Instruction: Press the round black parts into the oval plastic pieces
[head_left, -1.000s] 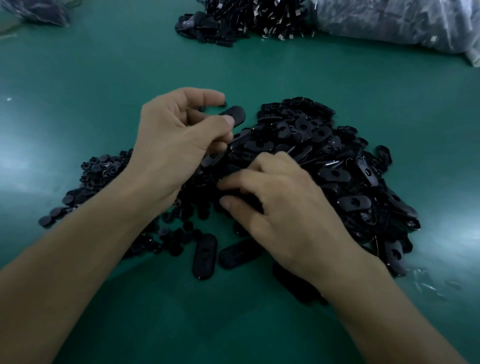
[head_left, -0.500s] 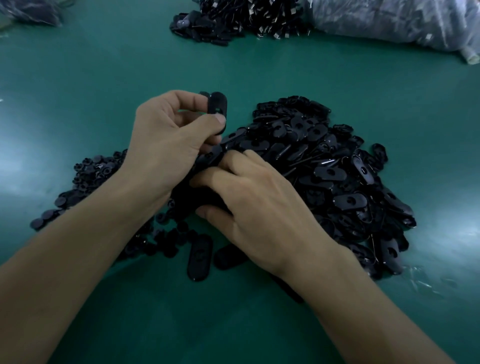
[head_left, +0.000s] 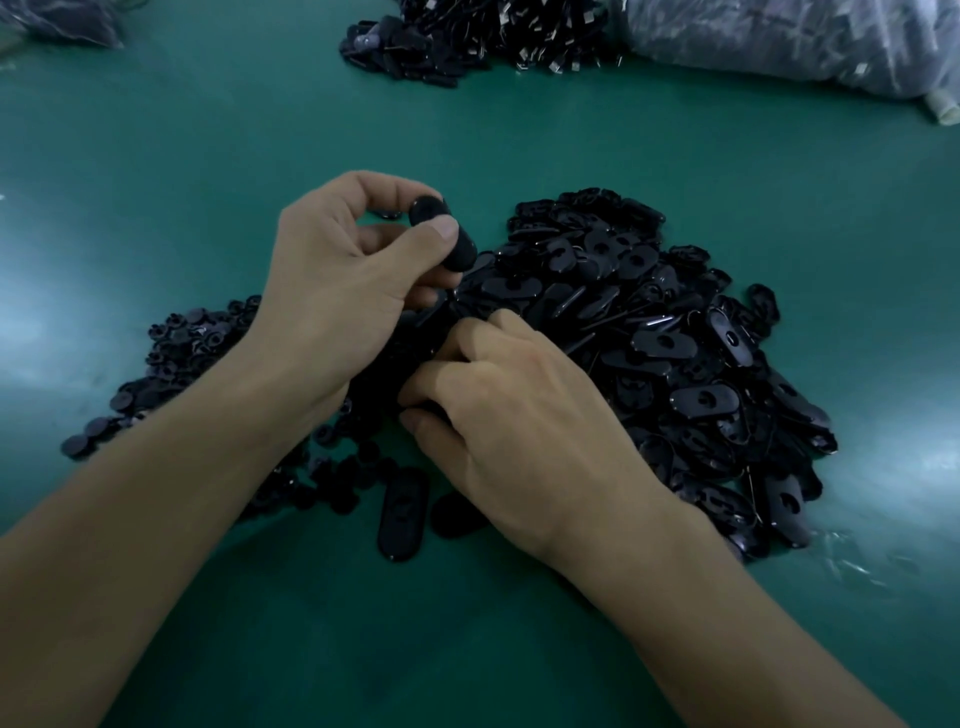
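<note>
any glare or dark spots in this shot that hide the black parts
Head view: dim; pale glare on the green table at both side edges; the oval piece in the left hand reads clearly; under the right hand the black pile merges into shadow.

table (head_left: 208, 156): teal green | oval pieces (head_left: 670, 343): black | round parts (head_left: 171, 353): black | bag (head_left: 779, 47): grey | far pile (head_left: 447, 41): black

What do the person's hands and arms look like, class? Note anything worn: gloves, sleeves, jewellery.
Both are bare. The left hand and right hand wear no gloves, and no rings show on the fingers in view. The left forearm and right forearm carry no sleeves, watch or bracelet as far as the frame shows.
</note>
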